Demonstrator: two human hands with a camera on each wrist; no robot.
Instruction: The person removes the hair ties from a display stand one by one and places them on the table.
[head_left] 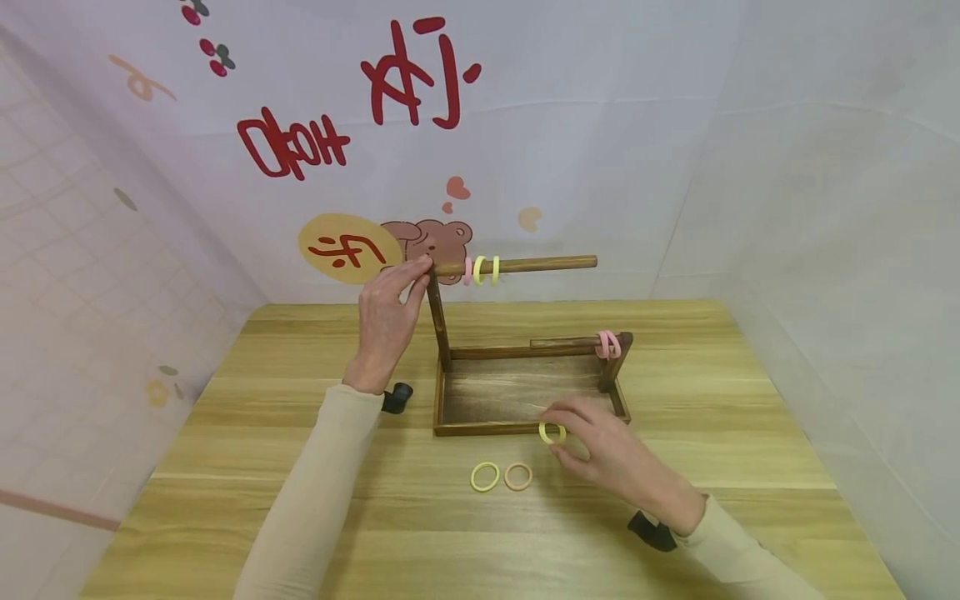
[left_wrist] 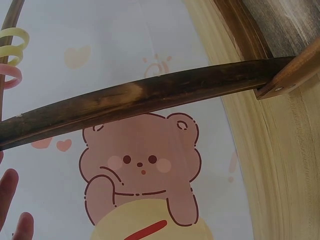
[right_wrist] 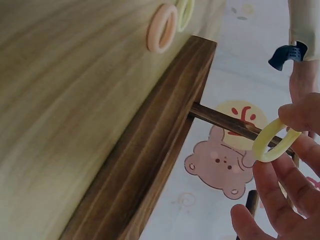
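My left hand [head_left: 387,321] holds the top corner of the wooden rack's tall post [head_left: 439,325]; the left wrist view shows only some fingertips at its edge. In front of the rack, my right hand [head_left: 611,450] pinches a yellow ring [right_wrist: 270,142] between thumb and fingers. A pink ring [head_left: 467,271] and two yellow rings [head_left: 496,269] hang on the upper peg [head_left: 555,263]. Pink rings [head_left: 615,344] sit at the post end of the lower peg [head_left: 562,342]. On the table, a yellow ring [head_left: 485,489] lies beside an orange ring [head_left: 518,488].
The rack has a shallow tray base [head_left: 517,392] standing on the wood-grain table [head_left: 360,517]. Behind the table hangs a white printed cloth [head_left: 600,150] with a bear and red characters. Dark wrist devices [head_left: 652,533] are worn on both arms.
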